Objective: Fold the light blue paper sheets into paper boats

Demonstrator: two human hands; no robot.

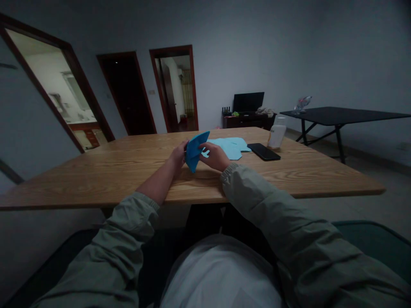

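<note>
A blue folded sheet (194, 149), of paper or thin cloth, is held up just above the table's near side, tilted toward me. My left hand (180, 153) grips it from the left, and part of those fingers is hidden behind it. From the right, my right hand (214, 155) pinches its edge between thumb and fingers. Several lighter blue cut pieces (233, 146) lie flat on the table just beyond my right hand, partly overlapping.
On the wooden table (128, 171), a black phone (263, 152) lies right of the light blue pieces, with a clear bottle (277, 134) standing behind it. Farther off are a black folding table (340, 114) at right and a television (248, 102) by the wall.
</note>
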